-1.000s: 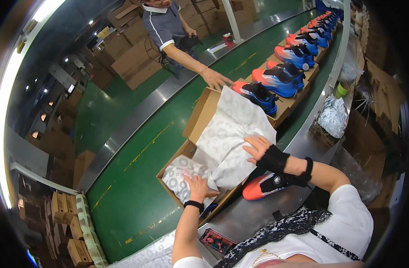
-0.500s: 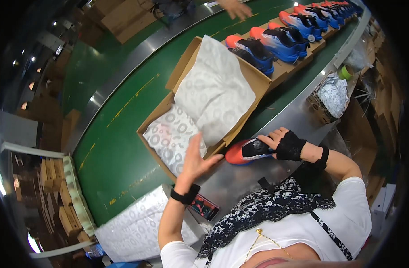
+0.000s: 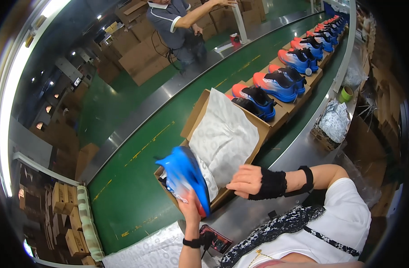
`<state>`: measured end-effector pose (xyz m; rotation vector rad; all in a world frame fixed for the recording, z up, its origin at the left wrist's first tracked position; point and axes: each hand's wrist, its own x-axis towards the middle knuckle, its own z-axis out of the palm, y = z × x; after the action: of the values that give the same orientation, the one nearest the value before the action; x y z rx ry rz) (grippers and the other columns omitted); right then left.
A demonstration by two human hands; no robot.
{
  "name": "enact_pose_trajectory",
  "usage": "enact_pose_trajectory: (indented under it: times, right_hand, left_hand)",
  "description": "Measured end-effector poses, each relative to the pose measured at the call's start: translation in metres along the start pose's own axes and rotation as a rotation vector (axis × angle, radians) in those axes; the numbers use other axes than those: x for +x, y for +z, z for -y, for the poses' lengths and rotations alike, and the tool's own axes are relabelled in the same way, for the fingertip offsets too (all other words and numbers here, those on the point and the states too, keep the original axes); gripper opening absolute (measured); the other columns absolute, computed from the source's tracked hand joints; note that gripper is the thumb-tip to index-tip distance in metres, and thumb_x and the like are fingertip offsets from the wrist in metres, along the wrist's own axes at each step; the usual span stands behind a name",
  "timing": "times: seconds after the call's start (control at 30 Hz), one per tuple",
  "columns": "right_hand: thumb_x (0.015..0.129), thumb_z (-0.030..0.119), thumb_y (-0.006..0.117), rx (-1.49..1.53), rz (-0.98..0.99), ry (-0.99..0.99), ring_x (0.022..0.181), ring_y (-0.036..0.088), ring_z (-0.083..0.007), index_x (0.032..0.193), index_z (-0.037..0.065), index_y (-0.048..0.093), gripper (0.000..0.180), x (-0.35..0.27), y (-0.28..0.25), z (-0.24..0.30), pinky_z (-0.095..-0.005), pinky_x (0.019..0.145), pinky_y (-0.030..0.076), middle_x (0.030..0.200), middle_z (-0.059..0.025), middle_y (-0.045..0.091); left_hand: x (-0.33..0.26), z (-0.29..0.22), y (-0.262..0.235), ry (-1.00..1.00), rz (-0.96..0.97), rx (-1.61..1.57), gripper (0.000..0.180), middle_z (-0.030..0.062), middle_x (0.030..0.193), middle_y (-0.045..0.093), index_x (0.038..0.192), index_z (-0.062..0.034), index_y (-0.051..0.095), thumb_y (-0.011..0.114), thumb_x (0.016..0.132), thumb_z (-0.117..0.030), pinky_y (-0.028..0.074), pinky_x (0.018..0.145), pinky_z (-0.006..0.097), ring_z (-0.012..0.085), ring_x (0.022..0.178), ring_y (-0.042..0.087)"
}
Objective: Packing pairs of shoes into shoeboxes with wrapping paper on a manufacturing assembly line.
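Observation:
My left hand (image 3: 189, 209) grips a blue running shoe (image 3: 182, 169) by its reddish toe end. The shoe is tilted over the left part of an open cardboard shoebox (image 3: 197, 114), hiding much of what lies there. Printed white tissue paper (image 3: 227, 134) is spread across the rest of the box. At the box's near right edge is my right hand (image 3: 248, 181), in a black fingerless wrist cover. Its fingers are curled inward, and whether they pinch the box edge or paper is hidden.
More boxes topped with orange-and-blue shoes (image 3: 276, 85) line the green conveyor belt (image 3: 142, 156) toward the far right. Beside my right arm sits a box of crumpled paper (image 3: 334, 116) with a green tape roll (image 3: 346, 94). Tissue sheets (image 3: 155, 245) and a phone (image 3: 218, 239) lie nearby. A co-worker (image 3: 177, 27) stands across.
The shoe has passed from my right hand to my left and now hangs over the box. My right hand has moved left to the box's edge. The view has tilted up, showing the co-worker.

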<state>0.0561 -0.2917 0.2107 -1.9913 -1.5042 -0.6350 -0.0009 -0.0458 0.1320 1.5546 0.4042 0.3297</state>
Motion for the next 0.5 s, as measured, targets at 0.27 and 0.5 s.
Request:
enact_pose_trajectory:
  times: [0.27,0.5]
  right_hand:
    - [0.071,0.035,0.062,0.84,0.411,0.941,0.101,0.048,-0.0231,0.114,0.003,0.043,0.057,-0.074,0.063,-0.024,-0.0333,0.088,0.037,0.105,-0.0139,0.053]
    - [0.07,0.016,0.059,0.852,-0.367,1.255,0.098,0.049,-0.0222,0.117,0.0,0.037,0.055,-0.053,0.124,-0.045,-0.0322,0.084,0.038,0.105,-0.0129,0.053]
  left_hand:
    - [0.099,0.061,0.034,-0.779,0.34,-0.086,0.064,0.0154,0.114,0.044,0.117,-0.0028,0.037,0.043,0.079,-0.054,0.037,0.077,0.059,0.0351,0.1,0.047]
    - [0.101,0.062,0.047,-0.781,0.503,-0.206,0.055,0.025,0.109,0.045,0.113,0.004,0.037,0.043,0.084,-0.042,0.047,0.072,0.046,0.0387,0.092,0.051]
